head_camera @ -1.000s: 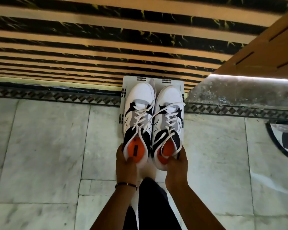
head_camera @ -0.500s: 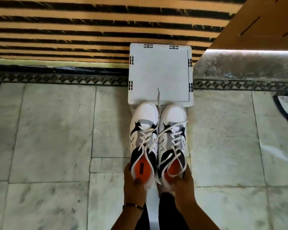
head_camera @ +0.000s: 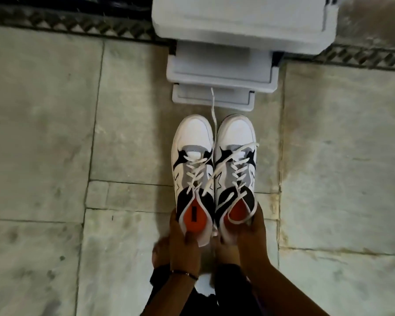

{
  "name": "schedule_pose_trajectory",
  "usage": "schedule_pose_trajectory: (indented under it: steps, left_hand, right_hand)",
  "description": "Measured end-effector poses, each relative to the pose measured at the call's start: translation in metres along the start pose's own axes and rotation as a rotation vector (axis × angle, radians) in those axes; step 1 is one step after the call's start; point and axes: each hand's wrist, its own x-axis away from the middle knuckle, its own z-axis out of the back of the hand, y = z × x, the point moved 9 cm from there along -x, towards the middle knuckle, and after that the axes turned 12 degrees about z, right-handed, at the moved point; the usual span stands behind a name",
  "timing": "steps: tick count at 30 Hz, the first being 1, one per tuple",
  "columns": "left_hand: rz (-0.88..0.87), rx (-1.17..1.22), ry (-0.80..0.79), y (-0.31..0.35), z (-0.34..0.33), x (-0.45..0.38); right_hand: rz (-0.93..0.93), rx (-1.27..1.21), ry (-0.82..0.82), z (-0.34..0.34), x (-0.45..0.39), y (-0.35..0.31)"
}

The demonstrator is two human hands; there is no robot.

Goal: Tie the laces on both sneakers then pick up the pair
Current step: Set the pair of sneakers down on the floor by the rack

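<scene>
Left hand (head_camera: 183, 245), right hand (head_camera: 252, 238) grip sneakers' (head_camera: 214, 169) heels above marble floor (head_camera: 43, 133).

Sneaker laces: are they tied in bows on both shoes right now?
No. The laces hang loose on both sneakers, and one end trails forward toward the white stepped stand.

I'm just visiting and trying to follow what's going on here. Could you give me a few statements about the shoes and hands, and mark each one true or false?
1. The left hand grips the heel of the left sneaker. True.
2. The right hand hangs free, holding nothing. False: it grips the heel of the right sneaker.
3. Both sneakers have neatly tied bows. False: the laces hang loose, one strand trailing ahead of the toes.
4. The insoles are orange. True.
5. The sneakers sit on top of the white stool. False: they are over the marble floor, nearer the person than the stool.
</scene>
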Motion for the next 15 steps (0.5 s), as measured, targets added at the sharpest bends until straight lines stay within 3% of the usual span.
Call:
schedule_pose_trajectory:
  steps: [4, 15]
  left_hand:
    - [-0.065, 0.296, -0.136, 0.031, -0.025, -0.043]
    - [-0.407, 0.151, -0.091, 0.061, -0.038, -0.088]
  right_hand:
    - [0.056, 0.006, -0.061, -0.015, -0.046, 0.039]
    - [0.297, 0.203, -0.148, -0.027, -0.1, 0.055]
